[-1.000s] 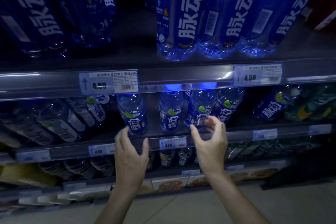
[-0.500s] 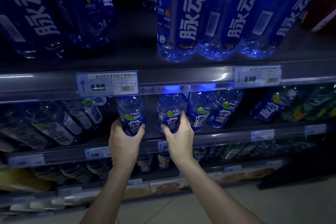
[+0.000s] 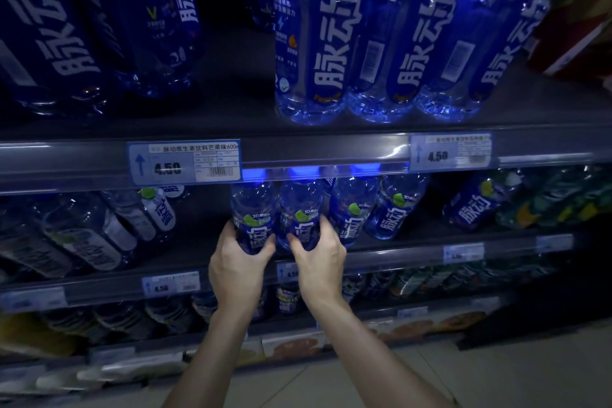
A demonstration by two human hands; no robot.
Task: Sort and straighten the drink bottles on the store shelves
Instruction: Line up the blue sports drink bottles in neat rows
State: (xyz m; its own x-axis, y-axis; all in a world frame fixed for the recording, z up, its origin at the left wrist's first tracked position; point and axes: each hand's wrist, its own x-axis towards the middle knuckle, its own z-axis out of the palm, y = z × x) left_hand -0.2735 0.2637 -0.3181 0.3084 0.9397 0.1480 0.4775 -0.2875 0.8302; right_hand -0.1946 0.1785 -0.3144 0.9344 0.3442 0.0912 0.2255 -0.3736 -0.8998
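On the middle shelf [image 3: 381,257] two blue drink bottles with white lettering stand side by side, touching. My left hand [image 3: 236,267] is wrapped around the lower part of the left bottle [image 3: 253,212]. My right hand [image 3: 319,258] grips the lower part of the right bottle [image 3: 301,209]. Two more blue bottles [image 3: 374,209] of the same kind stand just to the right, leaning a little. Both bottle caps are hidden behind the shelf rail above.
Large blue bottles [image 3: 374,43] fill the top shelf behind a rail with price tags [image 3: 185,161]. Clear bottles [image 3: 86,235] lie tilted at the left of the middle shelf. A lone blue bottle [image 3: 477,205] and green-labelled bottles stand at the right. Lower shelves hold more goods; tiled floor below.
My hands reached in from the shelf front, closed on two separate bottles, and have brought them together to the right, so the two bottles now touch.
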